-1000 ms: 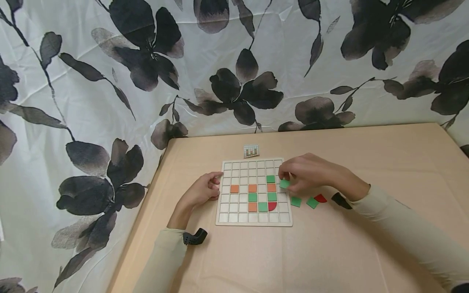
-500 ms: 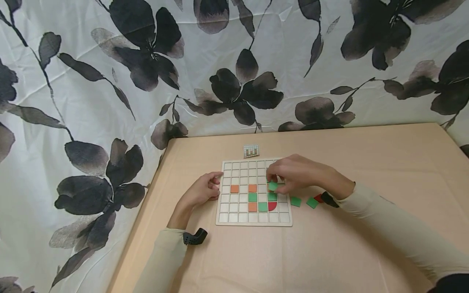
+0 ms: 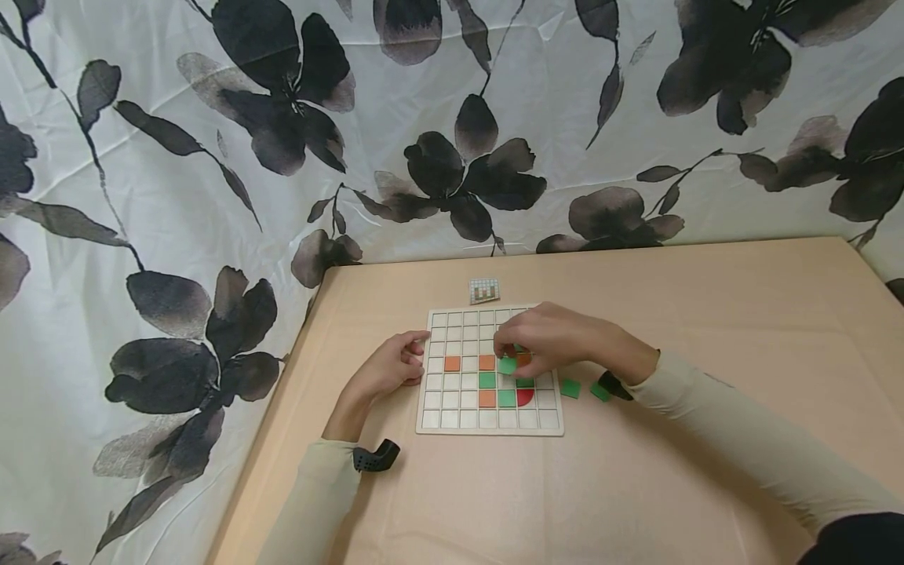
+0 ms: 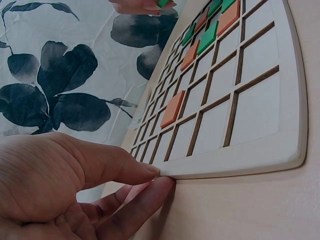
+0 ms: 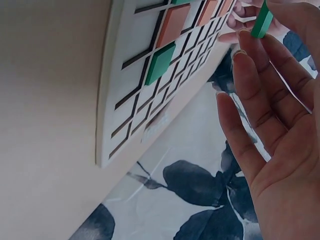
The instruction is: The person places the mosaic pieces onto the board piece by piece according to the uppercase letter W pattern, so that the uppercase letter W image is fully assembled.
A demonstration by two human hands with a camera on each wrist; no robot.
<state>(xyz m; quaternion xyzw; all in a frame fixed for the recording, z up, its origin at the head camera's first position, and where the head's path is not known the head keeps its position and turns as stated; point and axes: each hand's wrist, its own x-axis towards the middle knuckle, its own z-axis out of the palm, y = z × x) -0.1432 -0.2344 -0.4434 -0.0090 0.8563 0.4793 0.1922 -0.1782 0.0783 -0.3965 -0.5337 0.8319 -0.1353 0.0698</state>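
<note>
A white grid board point(image 3: 450, 408) lies on the table, with orange, green and red tiles in some of its squares. At the board's left edge my left hand point(image 3: 387, 366) pinches the rim between thumb point(image 4: 125, 167) and fingers. Over the right half of the board, my right hand point(image 3: 547, 337) pinches a green square tile point(image 3: 507, 366) between thumb and fingertips. The same green tile point(image 5: 262, 21) shows tilted, clear of the grid, in the right wrist view. An orange tile point(image 3: 486, 363) sits in the grid just left of it. Right-hand fingers partly hide nearby tiles.
Loose green tiles, one here point(image 3: 570, 388) and another point(image 3: 599, 391) by the right wrist strap, lie right of the board. A small card with a printed grid point(image 3: 484, 291) lies behind it. Floral cloth point(image 3: 438, 118) hangs beyond the table's far edge.
My right hand has moved left over the board, carrying the green tile from the right edge to the inner columns. Its wrist now hides the loose red piece. The left hand stays put.
</note>
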